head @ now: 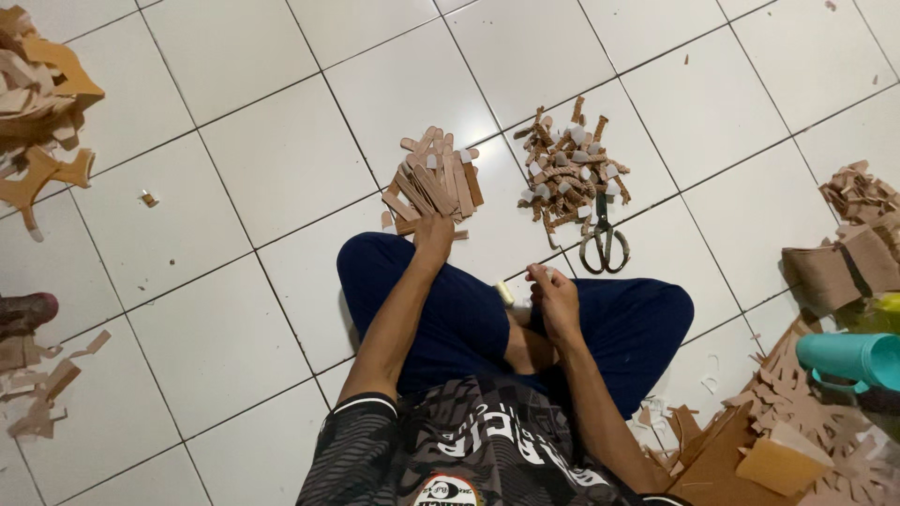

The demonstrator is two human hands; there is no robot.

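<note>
I sit cross-legged on a white tiled floor in dark blue trousers (450, 309). My left hand (433, 230) reaches forward past my knee and touches the near edge of a pile of flat brown cardboard strips (433, 180). My right hand (553, 292) rests over my lap with its fingers curled; whether it pinches something small I cannot tell. A small pale piece (506, 293) lies on my leg beside it. A second pile of narrow brown pieces with white tips (569, 169) lies further right, with scissors (603, 239) at its near edge.
Cardboard offcuts are heaped at the far left (42, 103), lower left (42, 379) and lower right (797, 422). A teal cup (848, 358) lies on its side at the right edge, near folded brown cardboard (839, 267). Small scraps dot the tiles.
</note>
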